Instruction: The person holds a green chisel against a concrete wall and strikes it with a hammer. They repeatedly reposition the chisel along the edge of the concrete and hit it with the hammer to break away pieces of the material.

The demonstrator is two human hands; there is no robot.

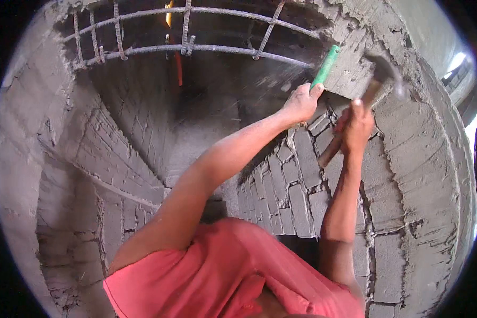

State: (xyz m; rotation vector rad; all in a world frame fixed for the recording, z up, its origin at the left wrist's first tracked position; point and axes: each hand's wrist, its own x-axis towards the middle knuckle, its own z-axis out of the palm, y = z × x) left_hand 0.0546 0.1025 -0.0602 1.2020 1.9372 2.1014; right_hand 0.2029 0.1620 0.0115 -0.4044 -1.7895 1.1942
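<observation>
My left hand [301, 104] is closed around a tool with a green handle [326, 64]. The handle points up, and a small hole shows near its tip; the tool's other end is hidden by the hand. Close by on the right, my right hand [358, 127] grips a hammer [375, 91] by its wooden handle. Its metal head, blurred by motion, is raised in front of the rough mortar at the upper right. Below both hands is a brick wall [302, 159] with uneven mortar joints.
Ribbed steel bars [222, 49] form a curved grid across the opening at the top. An orange-red strip [178, 69] hangs behind them. Mortar-covered wall [21, 127] curves along the left, with more plastered wall [424, 159] on the right.
</observation>
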